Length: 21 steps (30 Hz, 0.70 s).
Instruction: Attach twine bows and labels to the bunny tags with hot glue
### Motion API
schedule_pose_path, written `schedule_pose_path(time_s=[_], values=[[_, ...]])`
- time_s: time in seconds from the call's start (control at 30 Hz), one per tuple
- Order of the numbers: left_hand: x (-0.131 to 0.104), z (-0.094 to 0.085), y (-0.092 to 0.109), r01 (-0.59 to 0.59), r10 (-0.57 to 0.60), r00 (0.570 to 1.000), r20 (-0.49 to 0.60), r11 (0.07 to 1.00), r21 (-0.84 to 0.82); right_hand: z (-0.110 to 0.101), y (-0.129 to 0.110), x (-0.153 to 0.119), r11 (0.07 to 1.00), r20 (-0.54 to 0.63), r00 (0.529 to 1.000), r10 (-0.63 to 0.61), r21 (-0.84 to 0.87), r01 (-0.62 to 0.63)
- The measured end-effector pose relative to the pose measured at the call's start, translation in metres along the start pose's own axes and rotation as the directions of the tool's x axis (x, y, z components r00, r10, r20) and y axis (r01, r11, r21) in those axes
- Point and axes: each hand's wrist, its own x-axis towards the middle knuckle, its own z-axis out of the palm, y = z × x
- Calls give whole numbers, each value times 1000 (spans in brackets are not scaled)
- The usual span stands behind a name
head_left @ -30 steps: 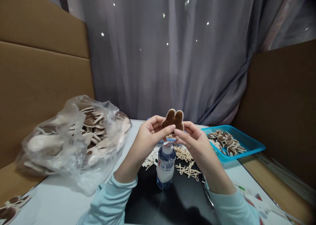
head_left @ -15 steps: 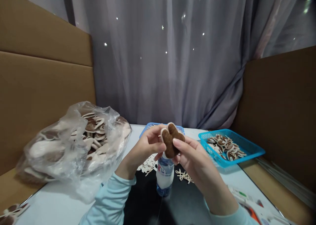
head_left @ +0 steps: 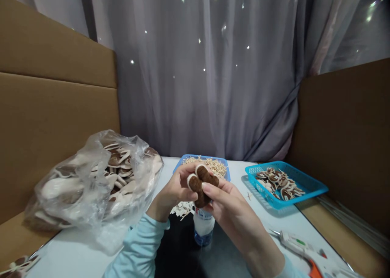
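A brown fuzzy felt piece with white edges, with rounded lobes, is held up between my hands above the table's middle. My right hand pinches its right side, thumb on the brown face and fingers behind. At its left edge my left hand is closed, the thumb near the lower left lobe and the other fingers partly hidden behind the piece. Just below stands a plastic bottle with a white and blue lower part, its top covered by my hands.
A clear bag of brown-and-white pieces lies left. Behind my hands is a blue basket of thin cream bows; a turquoise tray holds finished-looking brown pieces. A glue gun lies front right. Cardboard walls flank the table.
The felt piece has tilted and moved slightly left and down with both hands, its lobes now more folded together. The view has shifted, showing more of the glue gun.
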Motion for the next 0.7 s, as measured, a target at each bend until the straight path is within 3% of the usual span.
schedule_pose_path(time_s=[0.37,0.53,0.7], values=[[5,-4,-20,-46,55,997,53,988,-146,-1,1,2,999,-32,998,-46,-18,45],[6,-3,-19,-33,58,991,120,979,-199,-3,1,5,993,-40,995,-86,-85,83],[3,0,-14,-42,60,994,90,981,-188,-4,0,4,990,-27,995,-94,-104,91]])
